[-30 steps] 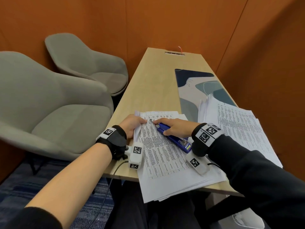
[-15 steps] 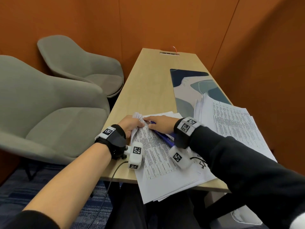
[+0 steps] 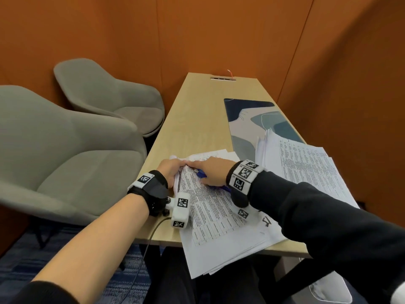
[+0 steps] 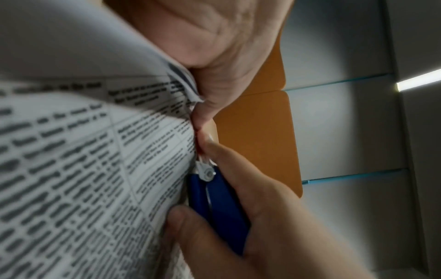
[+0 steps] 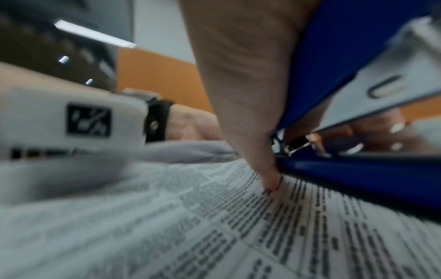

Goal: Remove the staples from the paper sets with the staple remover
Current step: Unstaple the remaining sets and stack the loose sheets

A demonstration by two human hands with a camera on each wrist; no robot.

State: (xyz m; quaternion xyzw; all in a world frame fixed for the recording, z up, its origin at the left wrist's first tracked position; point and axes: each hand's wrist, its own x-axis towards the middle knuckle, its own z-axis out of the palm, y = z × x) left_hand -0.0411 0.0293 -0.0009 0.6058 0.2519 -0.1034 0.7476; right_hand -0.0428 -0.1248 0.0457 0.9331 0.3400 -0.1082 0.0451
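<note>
A printed paper set [image 3: 210, 207] lies on top of a loose stack at the table's near edge. My left hand [image 3: 172, 170] pinches its bunched upper left corner [image 4: 188, 90]. My right hand [image 3: 210, 172] grips a blue staple remover [image 3: 201, 174] and holds its metal tip [image 4: 205, 169] against that same corner, the forefinger stretched along the top. In the right wrist view the blue staple remover [image 5: 346, 94] fills the upper right and my thumb [image 5: 250, 113] presses down on the page. The staple itself is hidden.
A second pile of printed sheets [image 3: 306, 167] lies to the right, partly over a patterned desk mat [image 3: 252, 119]. Two grey chairs [image 3: 65, 161] stand left of the wooden table [image 3: 197, 119]. Orange walls close in behind and to the right.
My right hand slid the staple remover left and up the page to the corner held by my left hand. The paper corner has bunched up more under the left fingers.
</note>
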